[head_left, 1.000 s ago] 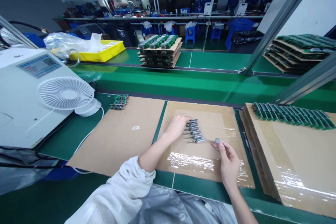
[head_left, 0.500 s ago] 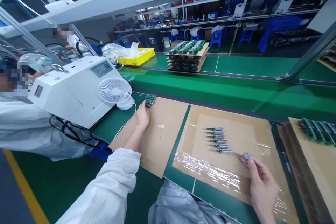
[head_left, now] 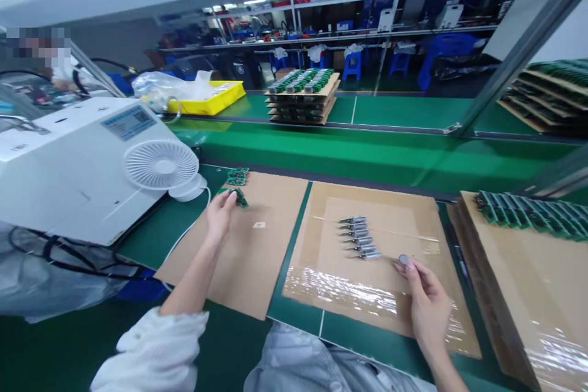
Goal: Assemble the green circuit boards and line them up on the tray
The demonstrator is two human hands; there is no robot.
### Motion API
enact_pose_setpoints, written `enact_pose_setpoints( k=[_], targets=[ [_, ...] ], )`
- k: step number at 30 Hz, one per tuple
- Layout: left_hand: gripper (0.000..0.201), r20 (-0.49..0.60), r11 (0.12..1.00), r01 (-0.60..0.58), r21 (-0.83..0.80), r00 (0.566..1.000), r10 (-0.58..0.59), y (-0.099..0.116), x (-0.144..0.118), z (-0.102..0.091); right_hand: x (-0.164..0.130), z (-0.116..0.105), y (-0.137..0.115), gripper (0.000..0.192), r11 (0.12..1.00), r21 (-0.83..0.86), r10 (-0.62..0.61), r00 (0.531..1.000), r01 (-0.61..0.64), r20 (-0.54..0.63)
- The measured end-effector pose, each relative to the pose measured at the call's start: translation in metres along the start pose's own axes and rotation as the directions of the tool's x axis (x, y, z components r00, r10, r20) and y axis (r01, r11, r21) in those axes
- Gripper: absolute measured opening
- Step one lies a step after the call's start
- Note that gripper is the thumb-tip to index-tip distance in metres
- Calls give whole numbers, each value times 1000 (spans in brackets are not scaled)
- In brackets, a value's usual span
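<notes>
My left hand [head_left: 220, 213] grips a small green circuit board [head_left: 239, 197] just above the left cardboard sheet [head_left: 243, 251]. A few more green boards [head_left: 237, 176] lie at that sheet's far corner. My right hand [head_left: 425, 303] pinches a small round silver part [head_left: 403, 260] over the taped cardboard sheet [head_left: 376, 294]. Just left of that part lies a row of several silver cylindrical components [head_left: 359, 237], apart from both hands.
A white machine [head_left: 68, 165] with a small white fan [head_left: 162, 165] stands at the left, beside another person's sleeve [head_left: 46, 282]. A cardboard sheet with a row of green boards [head_left: 533, 211] lies at the right. Beyond the green conveyor [head_left: 321, 147] sit a yellow tray [head_left: 206, 98] and stacked board trays [head_left: 301, 98].
My left hand left the silver components, reached to the green boards at the far left corner, and has lifted one back toward me. My right hand still holds the round part.
</notes>
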State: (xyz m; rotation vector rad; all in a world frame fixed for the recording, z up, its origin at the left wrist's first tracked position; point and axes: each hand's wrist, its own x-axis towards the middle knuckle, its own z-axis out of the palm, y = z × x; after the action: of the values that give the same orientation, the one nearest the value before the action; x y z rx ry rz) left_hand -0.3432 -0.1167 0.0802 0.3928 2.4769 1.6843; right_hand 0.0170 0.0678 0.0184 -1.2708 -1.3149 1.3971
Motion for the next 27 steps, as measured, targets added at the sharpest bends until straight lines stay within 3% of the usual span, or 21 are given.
enact_pose_setpoints(
  k=[2,4,6,8,11,14,16,22,27],
  targets=[
    [31,139,985,81,-150,988,-61,11,-27,17,1,1,0,44,1000,18,-9,1000,9,1],
    [37,295,922,216,-322,948,-119,24,-56,35,2,2,0,40,999,44,-12,1000,12,7],
    [31,505,645,503,-575,839,-203,38,-85,54,2,3,-2,38,998,66,-13,1000,12,13],
    [27,629,468,636,-614,752,-197,51,-114,73,1,3,-7,36,997,74,-15,1000,14,10],
    [40,745,510,695,-508,651,-145,68,-151,100,-2,1,-21,33,999,48,-19,999,18,27],
    [42,831,575,715,-398,547,-105,76,-176,121,-9,-1,-39,30,999,39,-32,989,27,142],
    [43,861,574,738,-353,496,-108,76,-187,130,-14,-1,-48,28,998,42,-62,973,54,222],
    [54,912,393,863,-317,391,-123,72,-199,140,-29,1,-61,17,954,-121,-241,942,274,233],
    [48,930,253,918,-306,345,-129,74,-206,141,-33,4,-67,15,875,-194,-388,883,443,265]
  ],
)
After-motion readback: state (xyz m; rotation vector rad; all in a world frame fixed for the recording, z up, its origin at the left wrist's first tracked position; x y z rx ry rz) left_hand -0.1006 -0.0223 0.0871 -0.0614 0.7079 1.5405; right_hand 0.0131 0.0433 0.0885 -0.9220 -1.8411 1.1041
